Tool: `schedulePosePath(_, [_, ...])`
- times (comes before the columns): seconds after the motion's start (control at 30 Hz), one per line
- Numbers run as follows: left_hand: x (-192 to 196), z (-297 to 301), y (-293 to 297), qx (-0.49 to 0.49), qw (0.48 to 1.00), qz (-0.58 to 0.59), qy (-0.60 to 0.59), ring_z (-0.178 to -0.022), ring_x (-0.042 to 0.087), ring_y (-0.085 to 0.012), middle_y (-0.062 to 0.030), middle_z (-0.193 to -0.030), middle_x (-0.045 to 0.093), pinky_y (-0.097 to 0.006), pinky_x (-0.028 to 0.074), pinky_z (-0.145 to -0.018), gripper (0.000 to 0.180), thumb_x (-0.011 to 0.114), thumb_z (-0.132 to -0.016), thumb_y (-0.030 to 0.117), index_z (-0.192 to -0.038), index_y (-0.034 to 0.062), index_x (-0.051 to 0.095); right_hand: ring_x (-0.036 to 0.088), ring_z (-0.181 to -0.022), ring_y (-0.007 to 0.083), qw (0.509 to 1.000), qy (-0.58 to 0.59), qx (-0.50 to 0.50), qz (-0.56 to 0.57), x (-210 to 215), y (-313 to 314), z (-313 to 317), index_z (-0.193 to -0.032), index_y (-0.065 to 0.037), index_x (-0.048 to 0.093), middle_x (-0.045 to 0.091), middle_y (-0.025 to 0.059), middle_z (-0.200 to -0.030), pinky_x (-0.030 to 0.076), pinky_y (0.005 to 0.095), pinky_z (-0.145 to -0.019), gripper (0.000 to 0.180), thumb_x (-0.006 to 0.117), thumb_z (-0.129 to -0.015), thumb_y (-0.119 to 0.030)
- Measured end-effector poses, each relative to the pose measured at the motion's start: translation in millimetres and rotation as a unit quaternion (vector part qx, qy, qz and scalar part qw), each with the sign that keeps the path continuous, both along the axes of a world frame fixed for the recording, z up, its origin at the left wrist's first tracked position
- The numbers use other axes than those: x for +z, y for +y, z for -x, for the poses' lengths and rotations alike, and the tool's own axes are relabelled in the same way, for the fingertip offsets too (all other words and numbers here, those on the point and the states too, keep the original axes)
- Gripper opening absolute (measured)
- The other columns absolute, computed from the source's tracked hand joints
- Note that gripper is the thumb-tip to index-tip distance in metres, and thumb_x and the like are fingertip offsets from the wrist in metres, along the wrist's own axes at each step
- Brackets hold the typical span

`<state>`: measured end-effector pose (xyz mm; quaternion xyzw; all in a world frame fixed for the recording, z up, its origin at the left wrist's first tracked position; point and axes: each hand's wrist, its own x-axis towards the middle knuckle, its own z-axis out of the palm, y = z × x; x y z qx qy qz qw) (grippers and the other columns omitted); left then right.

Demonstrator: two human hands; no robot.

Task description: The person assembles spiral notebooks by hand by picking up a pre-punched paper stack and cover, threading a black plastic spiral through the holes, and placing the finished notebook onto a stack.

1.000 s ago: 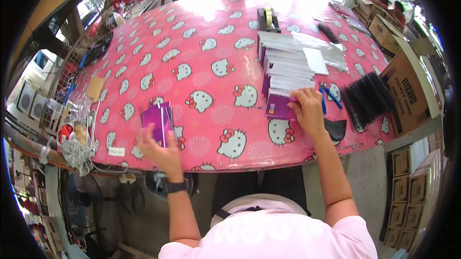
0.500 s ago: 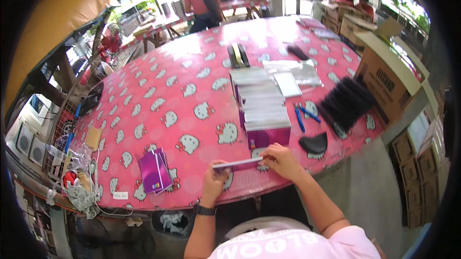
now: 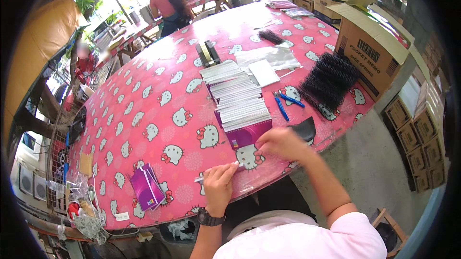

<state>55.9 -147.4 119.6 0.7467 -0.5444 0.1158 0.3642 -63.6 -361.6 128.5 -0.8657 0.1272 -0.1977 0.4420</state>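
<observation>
Clenched around a thin white spiral-bound notebook (image 3: pixel 218 172), the left hand (image 3: pixel 218 184) pinches its near edge; the right hand (image 3: pixel 281 143) grips its far end beside the purple-covered notebook stack (image 3: pixel 245 132).

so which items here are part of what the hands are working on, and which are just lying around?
In hand:
left hand holding a thin white strip
right hand at the purple notebook
row of overlapped notebooks

Lying about:
blue pliers
black spiral coils
small purple stack
cardboard box
</observation>
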Motion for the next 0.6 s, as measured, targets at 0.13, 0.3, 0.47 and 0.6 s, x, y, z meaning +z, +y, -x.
schedulePosePath(0.13, [9,3,-5,-0.029,0.999,0.034,-0.029,-0.083,0.062,-0.0206,-0.0039,-0.093,0.068,-0.036,0.044,-0.074,0.028,0.059,-0.074,0.001,-0.098,0.0106,0.069,0.062,-0.086,0.0297,0.919,-0.048,-0.301,0.249,-1,-120,41,-0.085,-0.001,0.067,0.065,0.0154,-0.086,0.049,0.0376,-0.077,0.013,0.063,-0.078,-0.010])
schedulePosePath(0.3, [4,1,-6,-0.026,0.999,0.041,-0.001,-0.085,0.062,-0.0223,-0.0035,-0.096,0.068,-0.035,0.044,-0.076,0.031,0.061,-0.074,0.000,-0.102,0.0129,0.070,0.059,-0.093,0.0334,0.856,0.216,-0.358,0.303,-28,-148,43,-0.093,-0.006,0.063,0.060,0.0139,-0.093,0.049,0.0412,-0.079,0.027,0.075,-0.070,-0.015])
schedulePosePath(0.47, [6,5,-4,0.000,0.999,0.030,-0.016,-0.085,0.059,-0.0230,-0.0015,-0.096,0.067,-0.035,0.044,-0.076,0.034,0.063,-0.072,0.000,-0.102,0.0136,0.070,0.062,-0.087,0.0345,0.880,0.168,-0.354,0.267,-27,-153,43,-0.084,-0.006,0.063,0.062,0.0156,-0.088,0.050,0.0428,-0.076,0.018,0.073,-0.070,-0.012])
schedulePosePath(0.6, [0,6,-6,0.003,0.999,0.042,-0.014,-0.083,0.057,-0.0226,-0.0011,-0.092,0.066,-0.035,0.044,-0.075,0.033,0.065,-0.071,0.001,-0.101,0.0139,0.071,0.062,-0.085,0.0344,0.881,0.177,-0.353,0.259,-21,-155,44,-0.081,-0.005,0.064,0.063,0.0157,-0.086,0.050,0.0427,-0.076,0.015,0.072,-0.071,-0.010])
